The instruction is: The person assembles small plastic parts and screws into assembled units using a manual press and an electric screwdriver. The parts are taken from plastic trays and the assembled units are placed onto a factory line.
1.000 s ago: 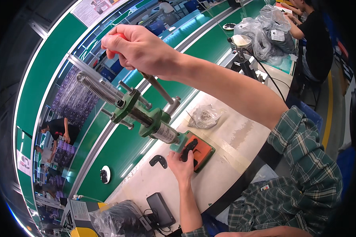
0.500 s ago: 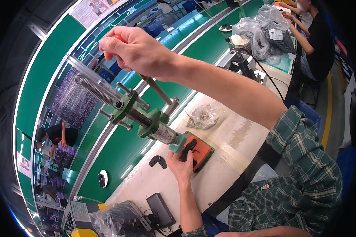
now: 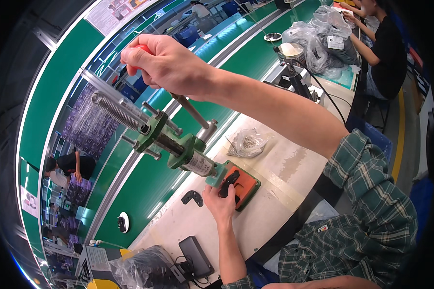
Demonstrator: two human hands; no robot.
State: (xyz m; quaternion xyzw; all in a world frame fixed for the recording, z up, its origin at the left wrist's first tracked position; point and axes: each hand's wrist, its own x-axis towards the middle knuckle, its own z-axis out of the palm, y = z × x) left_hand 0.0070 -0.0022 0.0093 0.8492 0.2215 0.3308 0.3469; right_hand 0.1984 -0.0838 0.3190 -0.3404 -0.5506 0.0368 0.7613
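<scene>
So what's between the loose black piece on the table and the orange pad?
In the head view, your left hand lies between the loose black piece and orange pad.

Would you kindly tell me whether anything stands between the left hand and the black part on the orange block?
Nothing visible does: the left hand touches the black part directly, where it lies on the orange block.

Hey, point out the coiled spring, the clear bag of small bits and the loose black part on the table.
Coiled spring (image 3: pixel 116 111), head view: middle of its coils.
Clear bag (image 3: pixel 260 140), head view: crumpled right side.
Loose black part (image 3: pixel 194 194), head view: near its bend.
</scene>
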